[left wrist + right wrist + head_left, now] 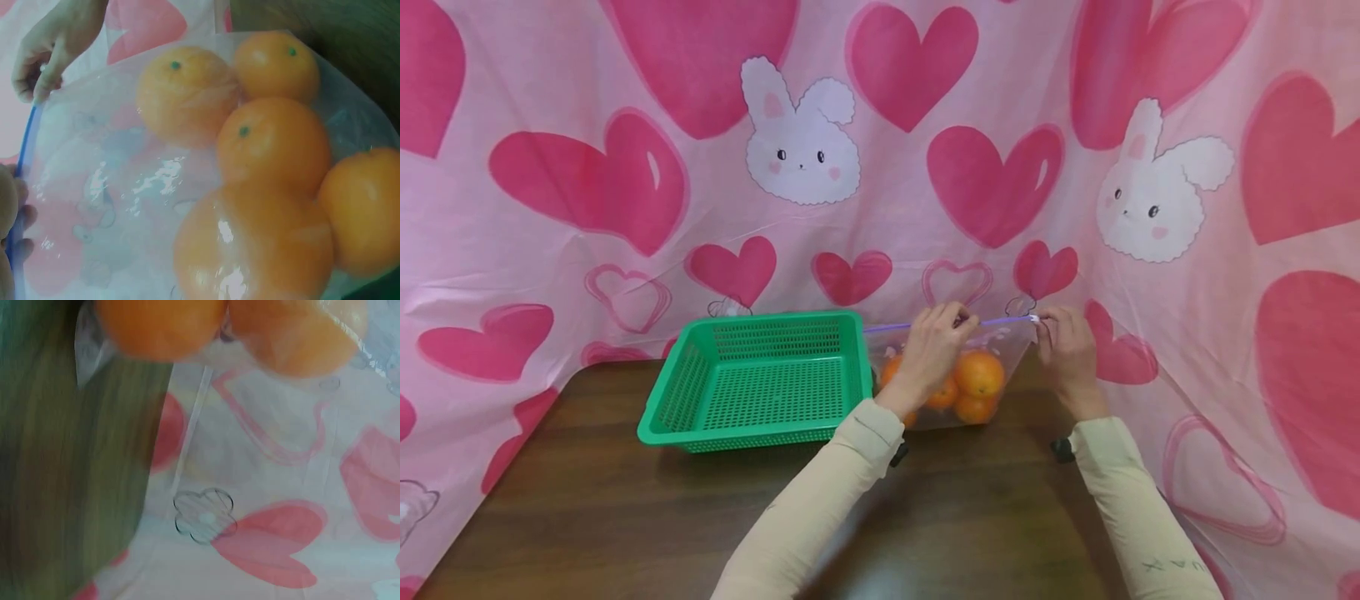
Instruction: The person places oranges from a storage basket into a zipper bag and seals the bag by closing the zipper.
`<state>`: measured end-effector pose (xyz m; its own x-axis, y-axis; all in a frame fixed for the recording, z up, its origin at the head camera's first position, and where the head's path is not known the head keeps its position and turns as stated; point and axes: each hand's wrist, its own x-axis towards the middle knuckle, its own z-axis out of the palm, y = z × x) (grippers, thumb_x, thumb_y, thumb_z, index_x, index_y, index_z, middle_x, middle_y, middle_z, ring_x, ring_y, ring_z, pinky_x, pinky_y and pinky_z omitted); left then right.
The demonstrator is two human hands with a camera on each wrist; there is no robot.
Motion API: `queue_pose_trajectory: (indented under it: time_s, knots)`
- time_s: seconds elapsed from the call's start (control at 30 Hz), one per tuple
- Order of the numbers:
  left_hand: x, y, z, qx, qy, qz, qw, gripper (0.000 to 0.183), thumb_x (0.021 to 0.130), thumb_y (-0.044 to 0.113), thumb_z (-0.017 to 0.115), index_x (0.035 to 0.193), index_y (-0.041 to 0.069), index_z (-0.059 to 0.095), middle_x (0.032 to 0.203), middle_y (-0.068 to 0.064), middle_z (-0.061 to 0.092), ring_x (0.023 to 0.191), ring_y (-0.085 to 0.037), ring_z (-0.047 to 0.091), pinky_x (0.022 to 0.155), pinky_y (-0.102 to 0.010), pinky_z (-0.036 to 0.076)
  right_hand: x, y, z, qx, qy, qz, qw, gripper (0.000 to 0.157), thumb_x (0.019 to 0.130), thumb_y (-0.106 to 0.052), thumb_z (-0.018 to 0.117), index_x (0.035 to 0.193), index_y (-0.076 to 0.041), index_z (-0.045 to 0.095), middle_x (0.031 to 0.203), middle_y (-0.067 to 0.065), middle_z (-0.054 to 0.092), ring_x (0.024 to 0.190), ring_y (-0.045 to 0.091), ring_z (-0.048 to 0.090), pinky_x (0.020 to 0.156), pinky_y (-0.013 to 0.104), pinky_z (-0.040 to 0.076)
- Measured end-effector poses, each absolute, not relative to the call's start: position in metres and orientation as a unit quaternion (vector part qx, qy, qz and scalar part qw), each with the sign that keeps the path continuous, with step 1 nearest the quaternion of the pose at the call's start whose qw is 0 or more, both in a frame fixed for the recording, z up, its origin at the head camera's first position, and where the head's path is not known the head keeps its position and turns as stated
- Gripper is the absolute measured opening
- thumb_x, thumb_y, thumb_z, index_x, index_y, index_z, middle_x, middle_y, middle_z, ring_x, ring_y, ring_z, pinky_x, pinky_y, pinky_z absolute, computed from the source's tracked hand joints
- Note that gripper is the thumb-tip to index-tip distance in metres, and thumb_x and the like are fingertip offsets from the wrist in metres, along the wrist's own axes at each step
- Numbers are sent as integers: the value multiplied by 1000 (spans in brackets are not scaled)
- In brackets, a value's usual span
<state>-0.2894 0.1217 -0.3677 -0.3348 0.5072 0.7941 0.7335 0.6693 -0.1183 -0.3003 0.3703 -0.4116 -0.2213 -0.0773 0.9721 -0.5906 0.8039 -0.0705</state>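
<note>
A transparent zip bag (1011,354) with a purple-blue zip strip along its top stands on the table, holding several oranges (980,372). My left hand (931,346) grips the zip strip near its middle; in the left wrist view only the fingers (24,215) show at the left edge. At the strip's right end, my right hand (1067,346) pinches the corner beside a small white slider (1034,318). The left wrist view looks through the film at the oranges (275,144), which have green stem ends. Two oranges (162,325) appear atop the right wrist view, where no hand shows.
A green perforated plastic basket (658,404) sits left of the bag, its rim close to the bag's left side. The brown wooden table (625,517) lies beneath. Pink cloth (805,229) with hearts and rabbits hangs behind and along both sides.
</note>
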Motion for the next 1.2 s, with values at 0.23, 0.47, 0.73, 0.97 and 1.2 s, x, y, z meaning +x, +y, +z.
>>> queue_pose_trajectory:
  time_s: [0.23, 0.47, 0.73, 0.97, 1.2]
  knots:
    - [-281, 71, -387, -378, -728, -250, 515, 38, 82, 6, 77, 120, 6, 73, 115, -15, 66, 108, -31, 62, 98, -41, 53, -295, 357, -417, 247, -705, 496, 443, 16, 90, 26, 50, 104, 24, 43, 94, 15, 59, 93, 1, 65, 88, 10, 51]
    - [-274, 26, -422, -257, -707, -564, 342, 56, 90, 5, 72, 143, 3, 54, 137, -16, 58, 126, -36, 55, 108, -47, 48, -287, 338, -417, 188, -631, 653, 375, 30, 94, 20, 51, 123, 22, 44, 96, -2, 68, 89, 7, 68, 85, 15, 55]
    - [-280, 16, -423, -196, -695, -649, 240, 18, 100, 5, 63, 108, -7, 74, 97, -24, 74, 91, -39, 72, 86, -45, 61, -291, 332, -425, 105, -601, 696, 378, 10, 97, 9, 59, 96, 5, 67, 81, -6, 70, 77, 3, 65, 75, 13, 53]
    - [-263, 13, -410, -201, -687, -660, 229, 16, 98, 0, 63, 105, -10, 74, 90, -25, 74, 83, -40, 72, 76, -42, 63, -269, 335, -414, 94, -605, 683, 399, 5, 94, 7, 65, 94, 10, 70, 80, -5, 73, 70, 4, 69, 70, 13, 56]
    - [-249, 7, -408, -198, -714, -649, 174, 16, 99, 9, 66, 106, 0, 77, 87, -17, 75, 75, -32, 73, 68, -36, 63, -248, 339, -403, 29, -626, 699, 345, 4, 92, 4, 70, 89, 2, 73, 79, -3, 74, 65, 3, 70, 60, 16, 57]
